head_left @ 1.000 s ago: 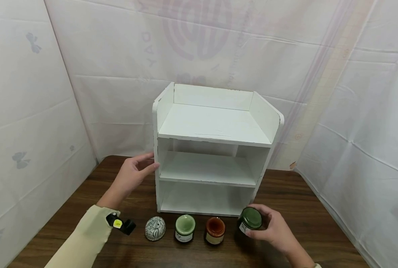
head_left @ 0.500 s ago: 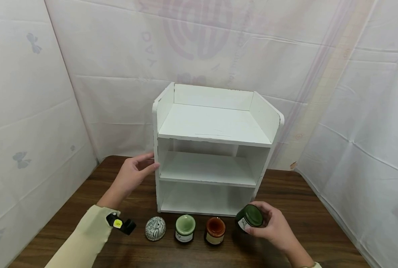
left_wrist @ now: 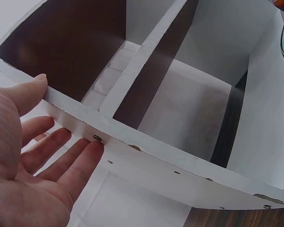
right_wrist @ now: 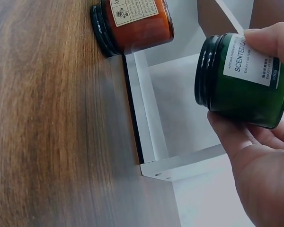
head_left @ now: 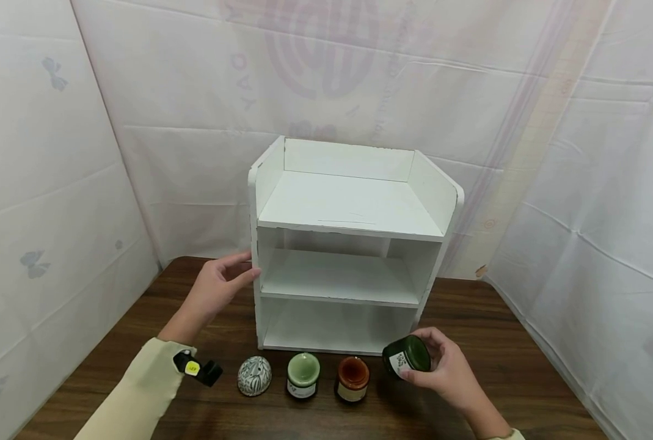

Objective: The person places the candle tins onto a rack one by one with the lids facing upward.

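Observation:
My right hand [head_left: 447,370] grips a dark green scented candle jar [right_wrist: 246,85] with a black lid and white label. In the head view it is tilted over the table in front of the shelf's right corner, its glass base turned up and to the right. The thumb lies on the label, fingers underneath. My left hand [head_left: 216,287] touches the left side of a white shelf unit [head_left: 348,231]. In the left wrist view, its thumb tip rests on the panel's front edge and its fingertips [left_wrist: 92,149] on the outer face.
Left of the held jar, an amber jar [head_left: 353,379], a light green jar [head_left: 303,374] and a patterned dome-shaped thing [head_left: 255,376] stand in a row before the shelf. Jars rest lid-down on the wooden table [head_left: 315,421]. White printed sheets [head_left: 194,159] hang around.
The right hand has raised the dark green jar slightly and tipped it, so its base leans further right and more label shows. The left hand and the other things stay put.

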A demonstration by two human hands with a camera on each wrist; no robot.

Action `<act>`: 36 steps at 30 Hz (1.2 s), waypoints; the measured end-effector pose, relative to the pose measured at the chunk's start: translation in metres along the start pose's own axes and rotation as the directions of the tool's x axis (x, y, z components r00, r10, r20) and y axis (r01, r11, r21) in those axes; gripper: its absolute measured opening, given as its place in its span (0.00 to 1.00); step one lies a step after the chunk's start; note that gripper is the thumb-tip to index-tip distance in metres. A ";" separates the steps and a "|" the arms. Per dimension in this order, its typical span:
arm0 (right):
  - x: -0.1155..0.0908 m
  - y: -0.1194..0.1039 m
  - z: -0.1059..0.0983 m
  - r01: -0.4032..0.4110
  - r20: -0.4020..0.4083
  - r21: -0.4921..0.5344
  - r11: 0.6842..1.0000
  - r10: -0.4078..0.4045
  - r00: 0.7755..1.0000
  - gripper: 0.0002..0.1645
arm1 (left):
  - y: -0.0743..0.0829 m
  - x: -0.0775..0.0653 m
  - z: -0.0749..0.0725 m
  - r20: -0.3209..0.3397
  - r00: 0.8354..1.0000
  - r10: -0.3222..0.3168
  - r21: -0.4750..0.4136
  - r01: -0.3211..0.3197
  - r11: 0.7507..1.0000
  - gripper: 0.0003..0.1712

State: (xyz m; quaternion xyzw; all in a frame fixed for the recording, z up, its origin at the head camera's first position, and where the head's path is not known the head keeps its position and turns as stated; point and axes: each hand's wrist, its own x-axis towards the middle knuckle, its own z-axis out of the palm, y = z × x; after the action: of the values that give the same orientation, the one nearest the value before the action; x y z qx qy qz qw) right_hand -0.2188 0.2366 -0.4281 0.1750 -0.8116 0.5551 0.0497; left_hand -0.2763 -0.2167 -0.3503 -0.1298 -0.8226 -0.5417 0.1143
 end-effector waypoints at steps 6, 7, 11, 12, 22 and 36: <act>0.001 -0.002 0.003 -0.037 -0.024 0.032 0.999 0.038 0.999 0.34 | 0.000 0.001 -0.001 0.002 1.000 0.000 -0.009 0.000 1.000 0.34; 0.001 -0.002 0.003 -0.042 -0.025 0.037 0.998 0.043 0.999 0.34 | -0.001 0.001 -0.001 0.002 1.000 -0.003 -0.008 0.003 1.000 0.34; 0.001 -0.003 0.002 -0.034 -0.030 0.024 0.999 0.034 0.999 0.34 | -0.001 0.001 -0.001 0.003 1.000 -0.011 -0.008 0.011 1.000 0.34; 0.002 -0.003 0.002 -0.026 -0.033 0.013 1.000 0.027 0.999 0.33 | -0.001 0.000 -0.001 0.002 1.000 -0.012 -0.011 0.012 1.000 0.34; 0.002 -0.004 -0.001 0.020 -0.032 -0.060 0.998 -0.022 0.999 0.35 | -0.001 -0.001 -0.001 0.000 1.000 -0.009 -0.018 0.009 1.000 0.34; 0.002 -0.009 -0.001 0.058 -0.007 -0.024 0.998 -0.058 0.998 0.33 | -0.001 0.001 -0.001 0.010 1.000 -0.002 -0.010 0.003 1.000 0.33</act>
State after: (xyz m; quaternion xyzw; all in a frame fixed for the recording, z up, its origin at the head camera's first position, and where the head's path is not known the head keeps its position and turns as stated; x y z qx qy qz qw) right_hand -0.2178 0.2341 -0.4189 0.1958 -0.8125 0.5445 0.0708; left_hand -0.2774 -0.2182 -0.3508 -0.1320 -0.8205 -0.5455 0.1090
